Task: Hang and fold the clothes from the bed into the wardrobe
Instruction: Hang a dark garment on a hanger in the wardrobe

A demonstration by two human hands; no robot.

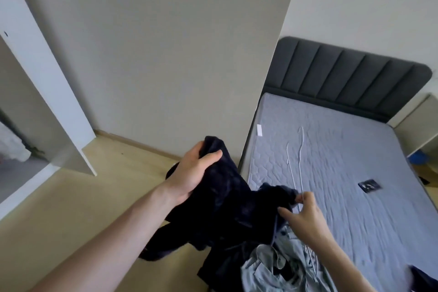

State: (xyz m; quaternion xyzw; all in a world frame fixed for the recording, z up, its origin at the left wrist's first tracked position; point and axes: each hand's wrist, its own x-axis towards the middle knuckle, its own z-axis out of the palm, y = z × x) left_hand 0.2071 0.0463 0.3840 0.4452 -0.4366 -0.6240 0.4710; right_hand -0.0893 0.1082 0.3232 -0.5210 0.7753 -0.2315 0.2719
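A dark navy garment hangs between my two hands over the left edge of the bed. My left hand grips a bunched part of it above the floor. My right hand pinches another edge of the same garment over the mattress. A light grey-blue shirt lies crumpled on the near end of the bed under the dark cloth. White wire hangers lie on the mattress. The open wardrobe stands at the left.
The wardrobe door panel sticks out over the wooden floor. A wide wall panel stands between wardrobe and bed. A dark headboard, a small dark card on the mattress, and a bedside unit are at the right.
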